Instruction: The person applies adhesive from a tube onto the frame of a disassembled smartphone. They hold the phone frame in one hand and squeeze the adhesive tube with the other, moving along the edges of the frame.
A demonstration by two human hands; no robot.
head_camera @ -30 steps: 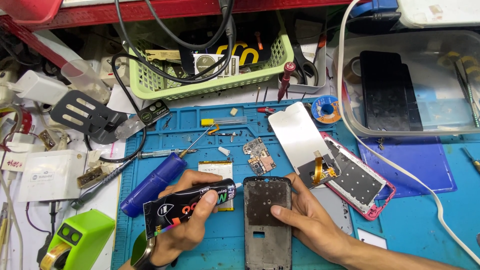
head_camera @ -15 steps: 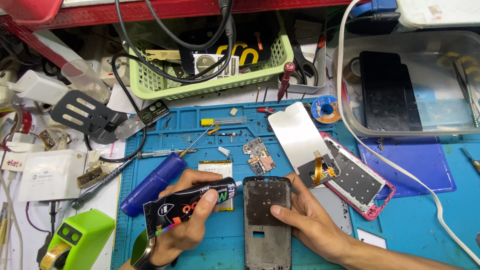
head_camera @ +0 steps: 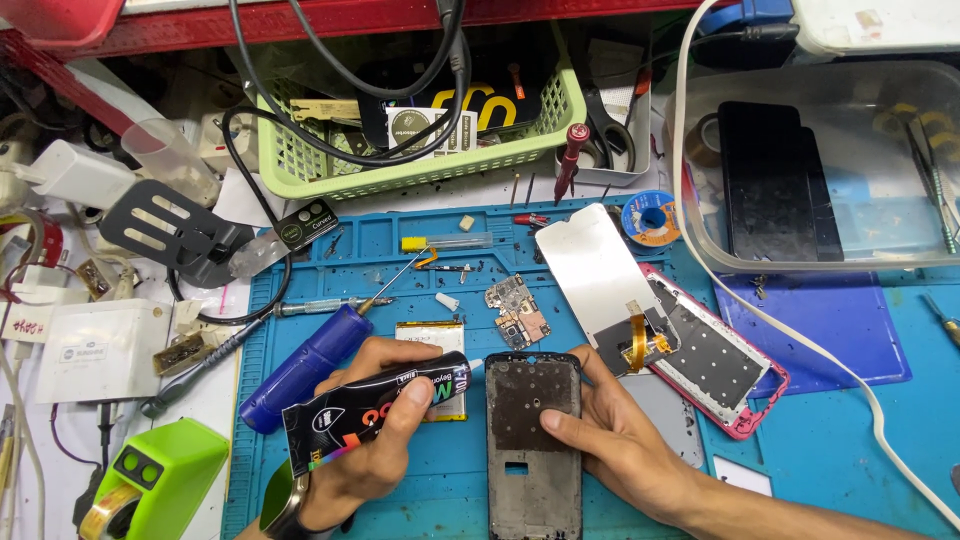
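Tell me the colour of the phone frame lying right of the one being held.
Pink, around a dark inner plate: the pink phone frame, seen in the head view.

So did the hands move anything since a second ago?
Hardly anything changed. The left hand holds the black glue tube as before, its nozzle by the top left corner of the phone frame. The right hand stays resting on that frame, steadying it. Nothing was picked up or let go. The blue screwdriver and the pink phone back lie where they were.
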